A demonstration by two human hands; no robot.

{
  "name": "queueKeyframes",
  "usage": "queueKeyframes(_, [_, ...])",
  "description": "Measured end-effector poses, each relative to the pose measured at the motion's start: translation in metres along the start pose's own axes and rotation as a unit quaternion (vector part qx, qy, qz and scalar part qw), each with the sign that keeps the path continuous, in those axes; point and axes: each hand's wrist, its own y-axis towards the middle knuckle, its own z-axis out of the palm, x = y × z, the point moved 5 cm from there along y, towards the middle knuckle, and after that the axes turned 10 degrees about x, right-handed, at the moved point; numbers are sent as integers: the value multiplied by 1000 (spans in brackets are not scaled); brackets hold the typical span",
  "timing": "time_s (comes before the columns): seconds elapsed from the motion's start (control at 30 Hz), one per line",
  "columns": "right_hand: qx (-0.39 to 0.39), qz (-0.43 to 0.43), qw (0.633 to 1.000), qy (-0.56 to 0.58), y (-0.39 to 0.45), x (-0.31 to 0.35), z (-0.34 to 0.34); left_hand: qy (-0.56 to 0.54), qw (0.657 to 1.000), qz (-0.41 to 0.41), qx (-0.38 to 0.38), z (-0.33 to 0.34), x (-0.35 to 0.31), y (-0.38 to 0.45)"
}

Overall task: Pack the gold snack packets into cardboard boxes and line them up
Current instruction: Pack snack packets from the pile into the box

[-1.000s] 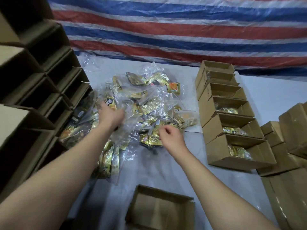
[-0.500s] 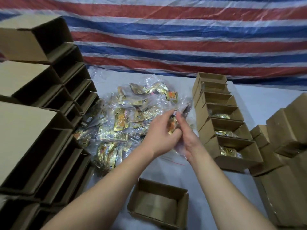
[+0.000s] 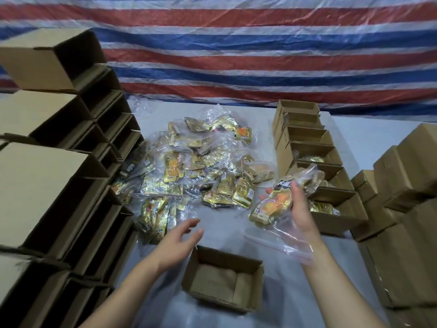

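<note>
A heap of gold snack packets (image 3: 194, 166) in clear plastic bags lies on the white table. My right hand (image 3: 299, 209) grips a clear bag of gold packets (image 3: 272, 204) above the table, right of the heap. My left hand (image 3: 179, 245) hovers with relaxed fingers, holding nothing, just left of an empty open cardboard box (image 3: 222, 278) near me. A row of open boxes (image 3: 307, 147) runs along the right; the nearer ones hold gold packets.
Stacks of empty cardboard boxes (image 3: 59, 162) lying on their sides fill the left. More closed cardboard boxes (image 3: 402, 204) stand at the right edge. A striped red, white and blue tarp (image 3: 236, 50) hangs behind the table.
Both hands were together on a bag over the heap. Now the right hand has carried the bag right and nearer, and the left hand has let go and dropped toward the empty box.
</note>
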Motion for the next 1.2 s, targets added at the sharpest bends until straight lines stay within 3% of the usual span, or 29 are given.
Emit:
queueKeyframes(0.1, [-17, 53, 994, 98, -13, -27, -8, -46, 998, -39, 24, 25, 42, -17])
queueKeyframes(0.17, [42, 85, 962, 257, -27, -49, 7, -96, 993, -60, 30, 38, 55, -20])
queueKeyframes(0.23, [58, 100, 948, 298, -38, -68, 22, -175, 982, -67, 20, 46, 59, -19])
queueKeyframes(0.33, [-19, 82, 970, 230, -43, -89, 26, -196, 978, -59, 37, 52, 56, -18])
queueKeyframes(0.4, [-41, 51, 993, 101, -47, -96, 27, -173, 982, -53, 56, 55, 52, -18])
queueKeyframes(0.5, [3, 1, 994, -106, -55, -105, 29, -171, 982, -49, 58, 55, 48, -16])
queueKeyframes(0.67, [111, -43, 966, -229, -65, -113, 39, -170, 983, -53, 53, 56, 53, -12])
queueKeyframes(0.73, [150, -67, 932, -321, -69, -111, 43, -171, 983, -47, 43, 56, 54, -13])
queueKeyframes(0.87, [224, -127, 831, -493, -80, -109, 49, -171, 984, -28, 29, 57, 52, -16])
queueKeyframes(0.97, [279, -85, 762, -578, -82, -121, 45, -158, 987, -7, 25, 58, 49, -18])
queueKeyframes(1.13, [320, -6, 693, -646, -63, -129, 57, -147, 989, 11, 14, 63, 55, -17])
queueKeyframes(1.2, [346, 32, 643, -682, -52, -137, 65, -135, 991, 8, 15, 67, 58, -16])
